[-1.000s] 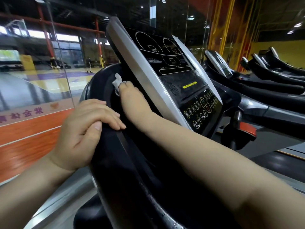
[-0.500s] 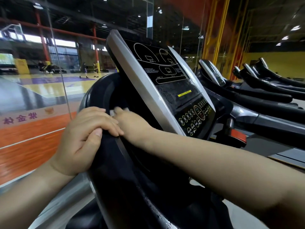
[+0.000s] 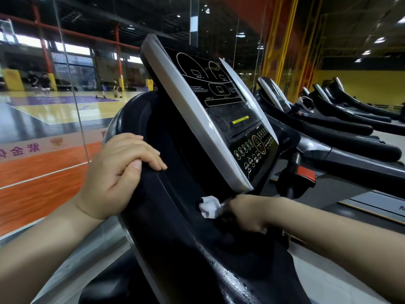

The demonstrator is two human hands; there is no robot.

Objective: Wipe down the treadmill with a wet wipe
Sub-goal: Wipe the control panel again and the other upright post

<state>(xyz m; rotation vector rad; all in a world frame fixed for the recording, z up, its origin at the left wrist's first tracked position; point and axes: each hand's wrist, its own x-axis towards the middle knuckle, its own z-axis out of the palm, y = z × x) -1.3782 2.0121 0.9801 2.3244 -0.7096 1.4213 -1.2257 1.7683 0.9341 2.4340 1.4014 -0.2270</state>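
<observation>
Crumpled white wet wipe (image 3: 209, 206) presses against the treadmill's black handrail (image 3: 179, 216), just below the console (image 3: 219, 119), pinched in the right hand (image 3: 245, 213); the left hand (image 3: 118, 172) curls around the rail's outer edge, beside a glass partition (image 3: 65, 62).

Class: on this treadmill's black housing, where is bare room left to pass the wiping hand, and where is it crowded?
Free: the black housing between the left hand and the wet wipe, and the stretch below the wipe toward the camera. Crowded: the gap under the console's lower corner, where the right hand holds the wipe, and the edge that the left hand grips.
</observation>
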